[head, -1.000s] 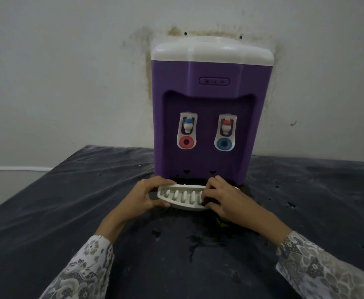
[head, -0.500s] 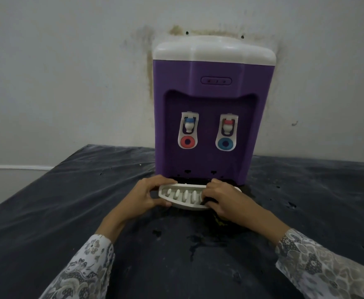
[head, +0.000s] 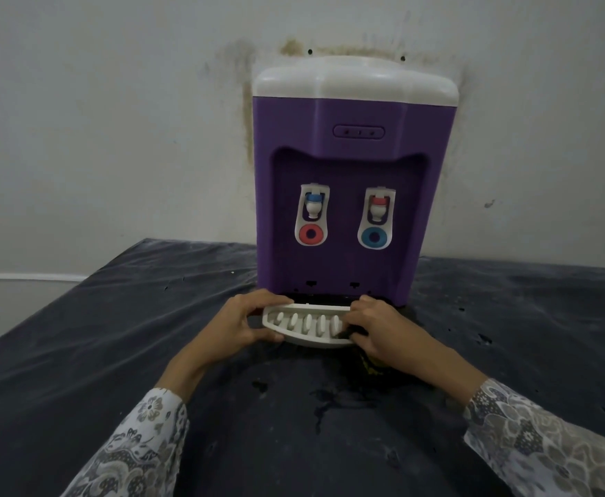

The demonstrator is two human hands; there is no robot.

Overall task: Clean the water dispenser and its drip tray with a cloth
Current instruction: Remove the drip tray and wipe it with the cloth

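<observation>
White drip tray (head: 308, 326) | left hand (head: 238, 326), right hand (head: 383, 331) fingers closed on its ends | no readable writing

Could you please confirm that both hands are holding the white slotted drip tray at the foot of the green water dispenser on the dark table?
Not quite: the head view shows the water dispenser is purple with a white top, not green. The rest holds: the left hand and right hand grip the white slotted drip tray on the dark table.

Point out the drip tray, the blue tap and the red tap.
drip tray (head: 306, 322), head view, on its slotted white grille.
blue tap (head: 314, 199), head view, on its blue cap, left spout.
red tap (head: 379, 201), head view, on its red cap, right spout.
</observation>
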